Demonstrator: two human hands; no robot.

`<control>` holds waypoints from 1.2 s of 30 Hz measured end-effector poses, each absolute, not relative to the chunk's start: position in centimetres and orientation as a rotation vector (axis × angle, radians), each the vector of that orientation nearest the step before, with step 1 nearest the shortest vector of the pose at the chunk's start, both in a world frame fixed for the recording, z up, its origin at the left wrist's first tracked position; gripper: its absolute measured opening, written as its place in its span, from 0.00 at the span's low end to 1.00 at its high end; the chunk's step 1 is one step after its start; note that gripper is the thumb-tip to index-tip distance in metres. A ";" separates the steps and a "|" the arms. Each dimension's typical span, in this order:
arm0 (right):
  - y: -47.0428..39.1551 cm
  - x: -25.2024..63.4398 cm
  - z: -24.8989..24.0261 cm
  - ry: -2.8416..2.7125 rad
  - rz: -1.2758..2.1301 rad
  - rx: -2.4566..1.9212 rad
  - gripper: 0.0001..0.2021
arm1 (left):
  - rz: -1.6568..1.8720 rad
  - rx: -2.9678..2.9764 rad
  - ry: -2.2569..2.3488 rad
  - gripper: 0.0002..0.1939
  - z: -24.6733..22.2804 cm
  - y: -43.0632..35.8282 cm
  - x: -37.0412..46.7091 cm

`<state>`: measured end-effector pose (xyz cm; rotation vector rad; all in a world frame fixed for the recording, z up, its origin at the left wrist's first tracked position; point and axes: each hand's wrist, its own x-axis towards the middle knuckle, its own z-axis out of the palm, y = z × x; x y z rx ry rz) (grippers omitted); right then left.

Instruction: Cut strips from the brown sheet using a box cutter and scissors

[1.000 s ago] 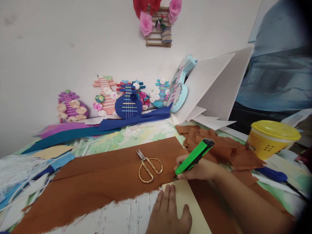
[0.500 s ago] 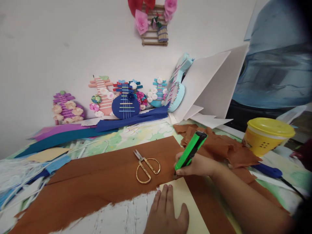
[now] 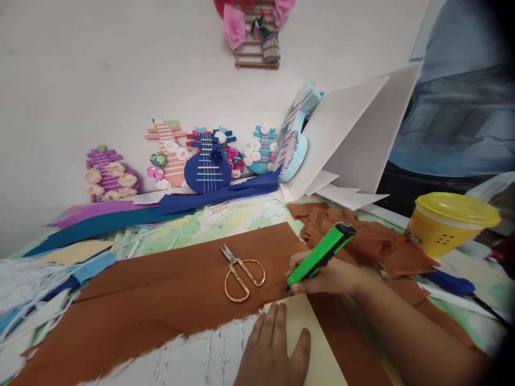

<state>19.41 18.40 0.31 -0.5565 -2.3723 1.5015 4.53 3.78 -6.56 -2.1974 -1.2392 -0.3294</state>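
Observation:
My right hand (image 3: pixel 317 273) grips a green and black utility knife (image 3: pixel 322 252), tilted with its tip down at the brown paper (image 3: pixel 161 289). The tip sits just past the far edge of a pale yellow card (image 3: pixel 317 343). Flat on that card lies my left hand (image 3: pixel 273 348), its fingers pointing away from me and the thumb spread. Small scissors with gold handles (image 3: pixel 243 273) rest on the brown paper, left of the knife, blades slightly apart. A white, scored surface (image 3: pixel 193 356) shows beside the paper's torn near edge.
Crumpled brown scraps (image 3: pixel 354 236) lie behind my right hand. Right of them are a yellow lidded tub (image 3: pixel 450 225) and a blue-handled tool (image 3: pixel 450 281) with a cord. White strings (image 3: pixel 24 289) and paper pieces fill the left side. Several paper instruments (image 3: pixel 207 171) lean against the wall.
The knife leans further right and lower, and its tip has shifted slightly left. My left hand stays pressed on the card. The view has moved a little.

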 end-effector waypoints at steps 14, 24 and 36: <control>18.7 19.3 -0.3 -2.342 1.719 -0.706 0.14 | -0.072 -2.455 -1.368 0.25 -5.9 4.3 4.3; 18.6 19.5 0.3 -2.222 1.868 -0.669 0.15 | 0.159 -2.724 -1.743 0.35 -1.8 4.1 5.9; 19.0 19.7 0.2 -2.381 1.620 -0.532 0.11 | 0.033 -2.644 -1.509 0.33 -4.6 4.2 4.3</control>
